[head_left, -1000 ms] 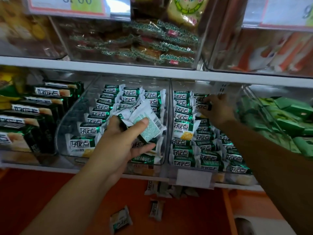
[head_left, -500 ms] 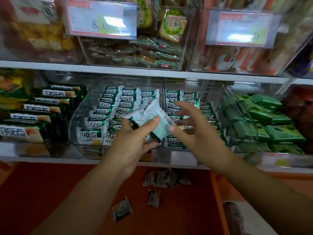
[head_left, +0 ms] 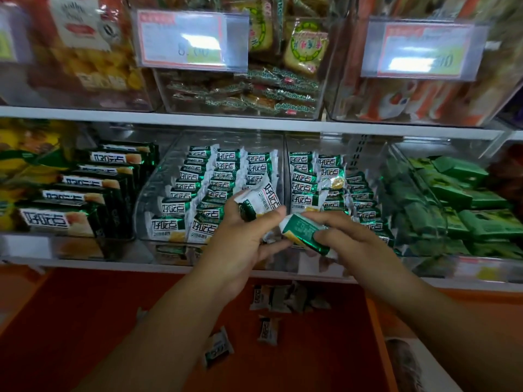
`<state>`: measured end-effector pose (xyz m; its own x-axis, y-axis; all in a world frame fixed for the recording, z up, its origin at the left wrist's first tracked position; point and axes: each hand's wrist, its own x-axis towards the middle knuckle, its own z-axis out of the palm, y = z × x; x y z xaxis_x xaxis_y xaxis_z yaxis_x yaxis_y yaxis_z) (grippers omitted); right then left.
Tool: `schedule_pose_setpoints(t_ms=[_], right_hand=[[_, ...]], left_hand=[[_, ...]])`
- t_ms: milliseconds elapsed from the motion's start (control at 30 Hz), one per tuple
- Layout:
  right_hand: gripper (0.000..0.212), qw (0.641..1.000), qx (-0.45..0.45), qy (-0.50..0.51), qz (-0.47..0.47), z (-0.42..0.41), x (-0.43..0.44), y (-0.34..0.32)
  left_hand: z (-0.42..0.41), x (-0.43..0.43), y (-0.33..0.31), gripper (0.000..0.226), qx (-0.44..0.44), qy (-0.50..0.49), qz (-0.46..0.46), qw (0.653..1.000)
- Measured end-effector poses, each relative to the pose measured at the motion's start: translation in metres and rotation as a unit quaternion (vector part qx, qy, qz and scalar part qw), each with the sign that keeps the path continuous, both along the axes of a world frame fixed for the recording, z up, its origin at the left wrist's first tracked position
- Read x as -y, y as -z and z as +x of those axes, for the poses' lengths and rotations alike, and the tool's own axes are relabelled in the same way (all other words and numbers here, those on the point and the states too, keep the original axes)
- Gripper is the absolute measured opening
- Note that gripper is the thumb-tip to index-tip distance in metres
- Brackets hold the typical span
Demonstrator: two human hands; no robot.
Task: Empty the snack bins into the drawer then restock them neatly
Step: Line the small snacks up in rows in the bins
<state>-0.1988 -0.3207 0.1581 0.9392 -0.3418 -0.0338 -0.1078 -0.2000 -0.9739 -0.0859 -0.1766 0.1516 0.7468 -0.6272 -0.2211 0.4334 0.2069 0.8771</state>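
Green-and-white snack packets (head_left: 223,176) stand in rows inside two clear bins (head_left: 150,199) at 12 o'clock. At centre, the left grip (head_left: 240,236) has its fingers curled round a white packet (head_left: 266,199). At its 3 o'clock, the right grip (head_left: 353,241) pinches a green packet (head_left: 304,232). Loose packets (head_left: 268,298) lie in the orange drawer (head_left: 85,321) at 6 o'clock.

A left hand (head_left: 240,239) gripped a bunch of snack packets (head_left: 264,200) while the right hand (head_left: 349,240) pinched one green packet (head_left: 302,232) just beside it. Beyond both hands stood two clear bins (head_left: 285,171); below them, loose packets (head_left: 267,331) lay in an orange drawer (head_left: 85,321).
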Motion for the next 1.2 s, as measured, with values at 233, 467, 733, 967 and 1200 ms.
schedule_pose_setpoints(t_ms=[233, 467, 733, 967, 1200], right_hand=[[0.033, 0.981, -0.023, 0.018, 0.193, 0.012, 0.009, 0.001], [0.031, 0.995, -0.023, -0.011, 0.1, 0.007, 0.013, 0.002], [0.041, 0.993, -0.03, 0.012, 0.111, 0.01, 0.015, 0.006], [0.036, 0.968, 0.003, 0.112, 0.225, 0.027, 0.047, 0.014], [0.045, 0.949, -0.076, 0.161, -0.258, 0.071, 0.156, 0.037]], left_hand=[[0.002, 0.005, 0.006, 0.093, 0.038, 0.047, 0.022, 0.998], [0.001, 0.007, 0.009, 0.103, 0.027, -0.006, 0.059, 0.998], [-0.007, 0.014, 0.006, 0.096, 0.074, -0.027, 0.131, 0.988], [-0.003, 0.021, 0.004, 0.093, 0.0, -0.045, 0.063, 0.997], [0.015, 0.01, 0.011, 0.045, 0.02, -0.008, 0.048, 0.999]])
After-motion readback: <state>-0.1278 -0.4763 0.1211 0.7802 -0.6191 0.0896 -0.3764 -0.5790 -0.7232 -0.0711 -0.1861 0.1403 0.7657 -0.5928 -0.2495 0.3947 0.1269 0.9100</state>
